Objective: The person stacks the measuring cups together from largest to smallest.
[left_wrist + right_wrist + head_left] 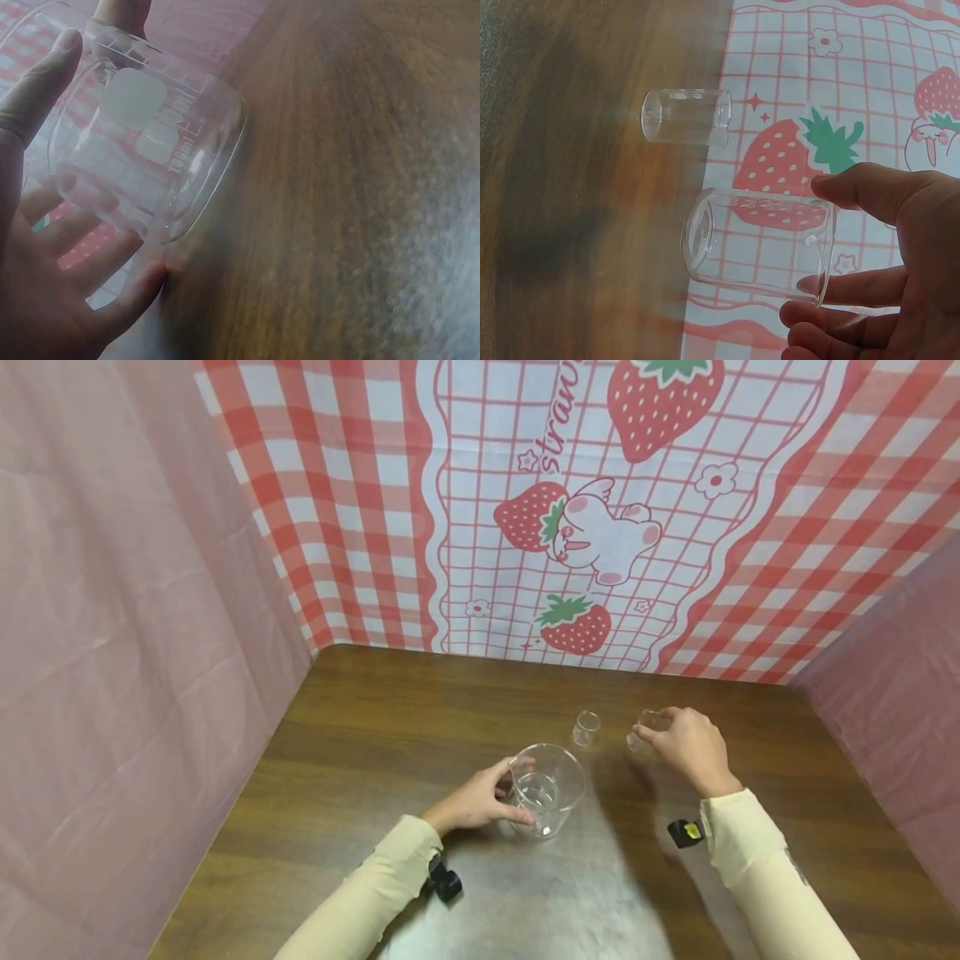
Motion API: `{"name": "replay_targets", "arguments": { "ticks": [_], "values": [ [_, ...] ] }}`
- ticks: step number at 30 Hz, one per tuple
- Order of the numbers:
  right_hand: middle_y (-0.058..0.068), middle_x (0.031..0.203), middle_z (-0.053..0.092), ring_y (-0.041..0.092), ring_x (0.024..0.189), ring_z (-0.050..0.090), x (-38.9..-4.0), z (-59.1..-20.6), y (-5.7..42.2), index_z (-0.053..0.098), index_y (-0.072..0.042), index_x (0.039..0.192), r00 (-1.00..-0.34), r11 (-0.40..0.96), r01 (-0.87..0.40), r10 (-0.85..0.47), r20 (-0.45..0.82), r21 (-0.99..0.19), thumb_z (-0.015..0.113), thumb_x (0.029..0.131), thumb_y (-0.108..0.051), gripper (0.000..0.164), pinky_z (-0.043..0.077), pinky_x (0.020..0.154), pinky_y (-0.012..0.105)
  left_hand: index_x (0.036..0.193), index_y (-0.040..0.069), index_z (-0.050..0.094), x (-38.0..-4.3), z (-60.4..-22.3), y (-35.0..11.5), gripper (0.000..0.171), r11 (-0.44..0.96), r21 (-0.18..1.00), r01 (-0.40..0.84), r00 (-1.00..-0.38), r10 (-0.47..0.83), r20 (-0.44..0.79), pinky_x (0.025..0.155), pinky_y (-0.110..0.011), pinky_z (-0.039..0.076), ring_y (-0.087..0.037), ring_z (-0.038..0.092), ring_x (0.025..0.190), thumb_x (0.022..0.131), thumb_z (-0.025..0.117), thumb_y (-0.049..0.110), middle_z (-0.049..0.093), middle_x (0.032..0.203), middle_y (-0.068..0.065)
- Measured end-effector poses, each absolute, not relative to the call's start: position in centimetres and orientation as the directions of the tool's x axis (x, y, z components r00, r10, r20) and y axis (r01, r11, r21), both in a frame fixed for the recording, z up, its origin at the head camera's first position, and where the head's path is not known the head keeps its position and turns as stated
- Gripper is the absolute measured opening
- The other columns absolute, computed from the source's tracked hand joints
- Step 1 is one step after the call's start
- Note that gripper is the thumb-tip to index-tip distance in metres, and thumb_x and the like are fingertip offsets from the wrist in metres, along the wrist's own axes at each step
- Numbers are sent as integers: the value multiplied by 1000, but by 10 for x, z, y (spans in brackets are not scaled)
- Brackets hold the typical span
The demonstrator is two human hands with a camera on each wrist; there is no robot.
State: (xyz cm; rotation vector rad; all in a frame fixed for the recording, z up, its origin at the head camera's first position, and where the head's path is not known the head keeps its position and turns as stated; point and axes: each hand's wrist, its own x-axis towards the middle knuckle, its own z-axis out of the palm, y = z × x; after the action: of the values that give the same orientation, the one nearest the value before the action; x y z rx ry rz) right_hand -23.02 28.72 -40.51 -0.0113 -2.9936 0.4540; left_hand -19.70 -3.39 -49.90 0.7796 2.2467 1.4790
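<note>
A large clear glass beaker [567, 777] stands on the wooden table, with a smaller beaker [537, 793] nested inside it. My left hand [480, 797] holds the large beaker from its left side, thumb at the front and fingers round the back. White volume marks show on the glass [169, 135] in the left wrist view. To the right, my right hand [686, 747] pinches a medium beaker [761, 244] near its rim between thumb and fingers. Whether its base touches the table I cannot tell. The smallest beaker [587, 728] stands upright just left of it.
The wooden table [360, 718] reaches back to a red-and-white checked cloth [360, 527] printed with strawberries. Pink curtains [150, 610] hang at both sides. A black wrist camera [446, 881] is strapped to the left sleeve, another [685, 833] to the right.
</note>
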Motion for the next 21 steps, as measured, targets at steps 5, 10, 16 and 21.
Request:
{"name": "replay_targets", "arguments": {
  "ticks": [5, 10, 16, 21],
  "values": [
    [32, 113, 66, 50, 96, 62, -229, -403, 286, 66, 5, 116, -994, 952, -7, 27, 106, -305, 69, 85, -45, 58, 50, 68, 55, 148, 9, 37, -196, -497, -34, 86, 311, 915, 257, -793, 609, 15, 103, -37, 49, -28, 51, 131, 76, 83, 22, 49, 147, -11],
    [32, 111, 66, 50, 94, 62, -228, -401, 285, 66, 5, 115, -994, 951, -9, 26, 109, -310, 70, 85, -45, 58, 50, 67, 55, 148, 10, 38, -195, -497, -34, 85, 307, 918, 249, -796, 605, 14, 103, -37, 49, -27, 52, 129, 77, 83, 22, 50, 146, -11],
    [32, 112, 65, 50, 95, 62, -227, -401, 285, 66, 5, 115, -994, 950, -1, 32, 103, -313, 69, 85, -45, 59, 50, 68, 54, 147, 9, 38, -196, -498, -34, 85, 294, 925, 241, -796, 605, 16, 103, -39, 49, -28, 52, 129, 76, 83, 21, 51, 145, -12],
    [33, 112, 65, 50, 95, 62, -227, -401, 285, 66, 6, 115, -994, 950, -4, 30, 105, -311, 68, 86, -47, 60, 50, 69, 55, 147, 9, 38, -196, -499, -34, 85, 289, 925, 245, -795, 606, 21, 103, -39, 49, -27, 52, 129, 76, 83, 20, 51, 145, -13]
  ]
}}
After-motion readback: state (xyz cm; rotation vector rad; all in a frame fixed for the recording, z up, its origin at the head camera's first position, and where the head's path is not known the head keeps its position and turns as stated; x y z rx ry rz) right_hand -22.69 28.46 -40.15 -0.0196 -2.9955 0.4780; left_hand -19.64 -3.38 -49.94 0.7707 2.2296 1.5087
